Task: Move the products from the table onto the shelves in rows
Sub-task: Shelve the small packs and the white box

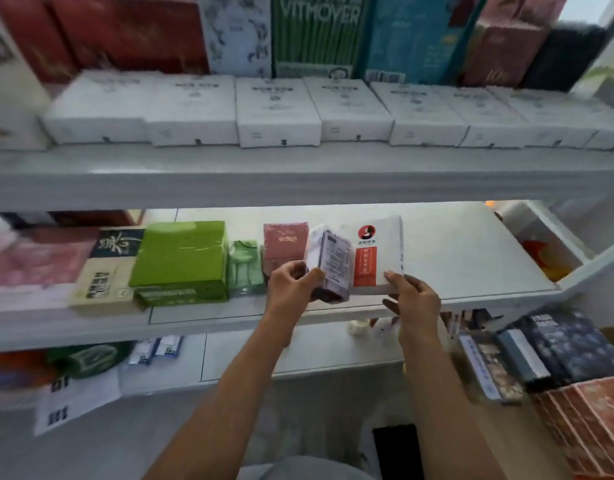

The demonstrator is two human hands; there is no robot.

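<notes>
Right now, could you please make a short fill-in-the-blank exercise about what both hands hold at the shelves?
1. The left hand grips a ____ box.
2. The right hand holds a white box with an ____ label.
3. The big green box lies on the ____ shelf.

Missing words: purple; orange; middle
</notes>
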